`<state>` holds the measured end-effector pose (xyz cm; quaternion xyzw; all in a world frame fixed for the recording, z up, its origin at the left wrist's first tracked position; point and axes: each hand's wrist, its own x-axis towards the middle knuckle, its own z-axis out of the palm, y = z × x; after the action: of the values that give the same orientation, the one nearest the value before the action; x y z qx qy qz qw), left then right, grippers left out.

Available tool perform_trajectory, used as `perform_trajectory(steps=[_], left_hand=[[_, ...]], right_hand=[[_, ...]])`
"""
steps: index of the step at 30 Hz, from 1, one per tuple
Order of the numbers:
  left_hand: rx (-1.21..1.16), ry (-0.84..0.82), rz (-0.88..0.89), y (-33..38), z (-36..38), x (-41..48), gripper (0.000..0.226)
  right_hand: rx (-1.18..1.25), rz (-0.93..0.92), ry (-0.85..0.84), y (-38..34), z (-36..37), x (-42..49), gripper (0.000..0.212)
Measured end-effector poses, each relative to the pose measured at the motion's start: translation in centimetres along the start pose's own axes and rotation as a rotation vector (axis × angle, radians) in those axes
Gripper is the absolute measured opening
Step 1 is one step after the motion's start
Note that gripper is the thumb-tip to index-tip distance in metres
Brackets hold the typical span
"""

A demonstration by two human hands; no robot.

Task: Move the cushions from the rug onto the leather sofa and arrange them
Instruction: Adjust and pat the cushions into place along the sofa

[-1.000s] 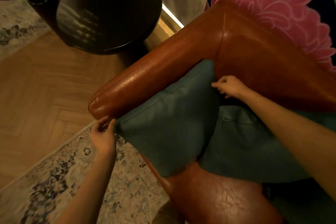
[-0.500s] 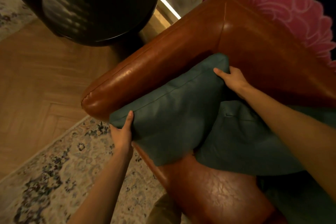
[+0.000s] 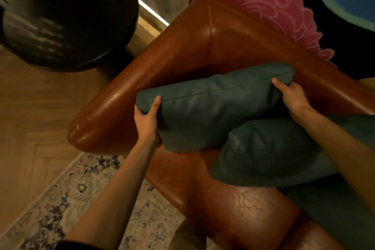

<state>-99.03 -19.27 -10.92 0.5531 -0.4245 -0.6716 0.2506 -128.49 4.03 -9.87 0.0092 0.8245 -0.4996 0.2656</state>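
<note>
A teal cushion (image 3: pixel 211 107) stands in the corner of the brown leather sofa (image 3: pixel 203 50), between the armrest and the backrest. My left hand (image 3: pixel 147 116) grips its left end, thumb on the front face. My right hand (image 3: pixel 292 99) grips its right end near the backrest. A second teal cushion (image 3: pixel 269 152) lies on the seat to the right, partly over the first one's lower edge. My right forearm crosses above it. More teal fabric (image 3: pixel 336 215) shows at the lower right.
A dark round table (image 3: pixel 67 18) stands left of the sofa on the herringbone wood floor (image 3: pixel 30 111). The patterned rug (image 3: pixel 67 201) lies below the armrest. A wall hanging with a pink flower (image 3: pixel 269 0) is behind the backrest.
Both hands have taken hold of the cushion's ends. The cushion has come away from the armrest and turned toward the backrest, now sitting higher.
</note>
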Motion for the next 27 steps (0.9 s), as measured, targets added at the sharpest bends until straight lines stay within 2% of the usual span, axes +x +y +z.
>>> perform_trajectory(steps=[6,8,10,14,16,17,18,20,22,27], left_hand=[[-0.001,-0.114,-0.007,0.6,3.9,0.4,0.068],[0.013,-0.128,-0.029,1.0,4.8,0.6,0.067],[0.009,-0.131,-0.034,0.7,5.3,0.9,0.059],[0.056,-0.076,-0.042,0.8,5.5,1.9,0.048],[0.099,0.017,-0.049,1.5,5.8,2.9,0.074],[0.139,0.042,-0.043,1.9,5.9,3.3,0.085],[0.184,0.051,-0.022,2.4,6.1,3.5,0.084],[0.248,0.102,0.013,2.7,6.4,4.0,0.060],[0.276,0.181,0.015,2.8,6.9,4.1,0.046],[0.311,0.187,0.025,2.8,6.8,3.9,0.040]], right_hand=[[0.161,0.143,-0.001,0.9,-5.3,-1.6,0.042],[0.231,0.178,-0.004,1.2,-6.0,-2.3,0.047],[0.278,0.198,-0.004,1.3,-5.9,-2.5,0.057],[0.278,0.235,0.125,1.1,-4.7,-2.1,0.105],[0.297,0.177,0.187,0.7,-4.3,-1.4,0.112],[0.312,0.149,0.229,0.3,-4.0,-1.1,0.104],[0.317,0.123,0.277,0.0,-3.8,-0.8,0.090],[0.301,0.066,0.355,-0.1,-3.7,0.1,0.061],[0.231,0.037,0.377,0.3,-4.1,1.0,0.042],[0.154,0.110,0.318,1.5,-5.1,2.7,0.042]])
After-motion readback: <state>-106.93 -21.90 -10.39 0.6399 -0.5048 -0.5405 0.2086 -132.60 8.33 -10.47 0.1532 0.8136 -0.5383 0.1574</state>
